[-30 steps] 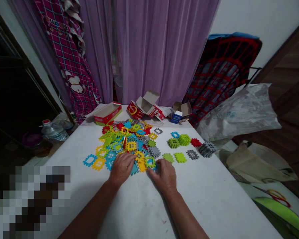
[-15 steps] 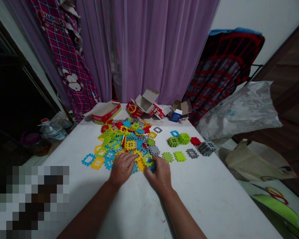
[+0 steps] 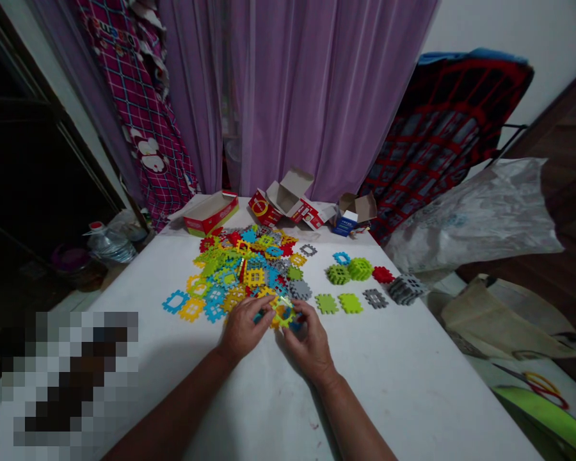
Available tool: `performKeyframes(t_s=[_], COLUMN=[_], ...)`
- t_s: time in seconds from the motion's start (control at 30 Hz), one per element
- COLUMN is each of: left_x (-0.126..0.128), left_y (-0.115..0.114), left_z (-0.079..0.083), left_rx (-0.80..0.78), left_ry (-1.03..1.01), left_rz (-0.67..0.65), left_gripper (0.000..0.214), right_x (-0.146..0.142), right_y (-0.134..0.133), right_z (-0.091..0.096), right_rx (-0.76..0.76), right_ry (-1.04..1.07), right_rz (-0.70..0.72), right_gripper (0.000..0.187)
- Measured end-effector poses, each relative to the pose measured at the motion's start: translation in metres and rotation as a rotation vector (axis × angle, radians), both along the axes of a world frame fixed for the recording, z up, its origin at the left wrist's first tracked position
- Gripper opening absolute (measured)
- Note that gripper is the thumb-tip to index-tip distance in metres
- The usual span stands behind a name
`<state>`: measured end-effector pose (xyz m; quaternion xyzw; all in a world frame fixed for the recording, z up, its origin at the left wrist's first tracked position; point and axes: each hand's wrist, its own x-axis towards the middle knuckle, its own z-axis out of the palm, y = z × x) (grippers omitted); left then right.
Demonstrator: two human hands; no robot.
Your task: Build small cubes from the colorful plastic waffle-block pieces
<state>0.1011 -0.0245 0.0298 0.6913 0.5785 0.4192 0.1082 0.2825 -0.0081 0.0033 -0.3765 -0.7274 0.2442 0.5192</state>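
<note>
A yellow-green square building piece (image 3: 284, 316) with toothed edges and an open middle is between my two hands, at the near edge of a mixed heap of interlocking plastic pieces (image 3: 254, 276). My right hand (image 3: 312, 342) grips its right side, thumb below and fingers above. At its left edge, my left hand (image 3: 244, 328) is closed, with thumb and fingertips on the piece. Blue and yellow pieces lie partly hidden under the fingers. Left of my left hand are a yellow window piece (image 3: 191, 310) and a blue frame piece (image 3: 175, 301).
Light green stacks (image 3: 361, 269), a red stack (image 3: 383, 274) and a grey stack (image 3: 406, 289) stand on the right of the white table (image 3: 388, 384). Opened red boxes (image 3: 211, 214) and a blue box (image 3: 345, 222) line the back. A plastic bag (image 3: 480, 214) hangs at right.
The yellow-green piece shows more fully between my hands now. My left hand has shifted slightly right and turned, so its thumb shows. The whole view has moved a little.
</note>
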Motion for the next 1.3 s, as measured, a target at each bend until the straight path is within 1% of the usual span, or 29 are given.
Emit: performKeyframes(t_s=[0.13,0.2,0.3,0.33,0.4,0.47,0.53,0.63,0.7,0.77,0.83,0.9,1.03,1.13,1.2,1.3], left_x=[0.002,0.002,0.003,0.004,0.005,0.009,0.014,0.022,0.026,0.029,0.028,0.026,0.022,0.021,0.021,0.022], left_y=[0.001,0.003,0.006,0.007,0.007,0.008,0.008,0.007,0.007,0.005,0.004,0.003,0.005,0.006,0.006,0.005], left_z=[0.006,0.007,0.006,0.006,0.008,0.012,0.015,0.018,0.018,0.017,0.017,0.017,0.02,0.02,0.019,0.02], left_rx=[-0.173,-0.229,-0.319,-0.358,-0.441,-0.512,-0.557,-0.572,-0.573,-0.59,-0.629,-0.647,-0.569,-0.576,-0.597,-0.619], left_ry=[-0.216,-0.303,-0.484,-0.564,-0.702,-0.772,-0.796,-0.826,-0.842,-0.839,-0.811,-0.783,-0.783,-0.782,-0.783,-0.807], left_rz=[-0.014,-0.031,-0.056,-0.056,-0.043,-0.009,0.03,0.101,0.136,0.136,0.093,0.055,0.025,-0.028,-0.027,0.041], left_gripper=[0.038,0.038,0.037,0.038,0.038,0.039,0.04,0.042,0.043,0.044,0.044,0.043,0.044,0.043,0.041,0.039], right_x=[0.001,0.001,0.001,0.001,0.0,0.0,-0.001,-0.006,-0.009,-0.01,-0.009,-0.006,0.0,-0.001,-0.001,0.001], right_y=[0.0,0.001,0.004,0.005,0.008,0.011,0.012,0.011,0.011,0.011,0.014,0.016,0.019,0.019,0.019,0.014], right_z=[0.003,0.004,0.005,0.005,0.005,0.004,0.002,0.0,0.0,0.0,0.001,0.003,0.004,0.004,0.004,0.006], right_rx=[0.02,0.04,0.027,-0.001,-0.103,-0.236,-0.362,-0.525,-0.602,-0.637,-0.647,-0.655,-0.642,-0.618,-0.589,-0.506], right_ry=[-0.016,-0.015,0.015,0.035,0.09,0.151,0.229,0.391,0.514,0.611,0.665,0.675,0.614,0.547,0.524,0.453], right_rz=[0.055,0.081,0.073,0.049,-0.034,-0.116,-0.149,-0.103,-0.082,-0.082,-0.083,-0.068,-0.007,0.01,-0.01,-0.111], right_gripper=[0.042,0.044,0.04,0.036,0.027,0.021,0.02,0.026,0.032,0.037,0.038,0.037,0.034,0.033,0.035,0.033])
